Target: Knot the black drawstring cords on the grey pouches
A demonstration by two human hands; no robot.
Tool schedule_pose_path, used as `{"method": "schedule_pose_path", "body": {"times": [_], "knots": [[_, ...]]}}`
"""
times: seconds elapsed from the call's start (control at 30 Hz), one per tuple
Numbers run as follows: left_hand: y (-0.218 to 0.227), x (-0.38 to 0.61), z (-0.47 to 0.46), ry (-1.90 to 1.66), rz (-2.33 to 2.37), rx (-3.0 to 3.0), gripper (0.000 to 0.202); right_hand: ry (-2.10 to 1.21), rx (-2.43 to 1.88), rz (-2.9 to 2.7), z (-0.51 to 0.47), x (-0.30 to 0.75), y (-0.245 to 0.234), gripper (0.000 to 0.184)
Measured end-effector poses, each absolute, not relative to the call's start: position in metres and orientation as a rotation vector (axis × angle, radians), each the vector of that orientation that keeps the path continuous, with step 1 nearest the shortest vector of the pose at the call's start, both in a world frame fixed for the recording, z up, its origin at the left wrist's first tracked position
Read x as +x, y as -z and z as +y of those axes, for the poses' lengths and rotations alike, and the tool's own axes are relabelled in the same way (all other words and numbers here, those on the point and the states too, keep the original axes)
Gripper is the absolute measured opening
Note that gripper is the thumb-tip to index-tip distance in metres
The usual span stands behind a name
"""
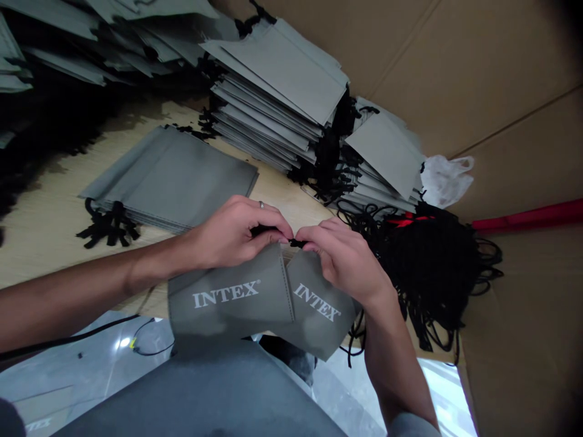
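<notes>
My left hand (pixel 241 230), with a ring on one finger, pinches a black cord (pixel 297 243) between thumb and forefinger. Close beside it, my right hand (pixel 348 258) pinches the same dark piece, and the fingertips of both hands nearly meet. Most of the cord is hidden by the fingers. Just below the hands lies a grey fabric pouch (pixel 228 315) with white "INTEX" lettering. A second grey INTEX pouch (pixel 314 331) lies tilted to its right, partly under my right hand.
Left of my hands lies a low stack of grey pouches (pixel 168 170) with black cord ends. Taller pouch stacks (pixel 291 67) (pixel 387 145) stand behind. A heap of black cords (pixel 432 267), a white plastic bag (pixel 446 181) and a red strap (pixel 528 216) are at right, by a cardboard wall (pixel 492 91).
</notes>
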State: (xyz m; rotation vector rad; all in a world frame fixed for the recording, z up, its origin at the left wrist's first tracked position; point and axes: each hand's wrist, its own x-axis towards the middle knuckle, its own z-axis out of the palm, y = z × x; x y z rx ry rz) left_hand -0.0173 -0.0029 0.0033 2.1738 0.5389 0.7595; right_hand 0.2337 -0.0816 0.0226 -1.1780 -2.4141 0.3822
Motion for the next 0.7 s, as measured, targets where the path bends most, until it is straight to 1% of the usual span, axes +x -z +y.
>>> {"method": "schedule_pose_path", "body": {"times": [0.17,0.43,0.7], "knots": [[-0.0022,-0.0171,-0.0036,-0.726,0.55,2.168,0.019,-0.358,-1.171,-2.441,-0.0814,0.2321,-0.0243,0.039],[-0.0039,-0.0173,-0.004,-0.709,0.557,2.162,0.018,-0.46,-1.246,-2.377,-0.0836,0.2334,-0.0216,0.037],[-0.0038,-0.0177,-0.0021,-0.716,0.543,2.162,0.018,-0.454,-1.242,-2.381,-0.0825,0.2326,-0.021,0.033]]}}
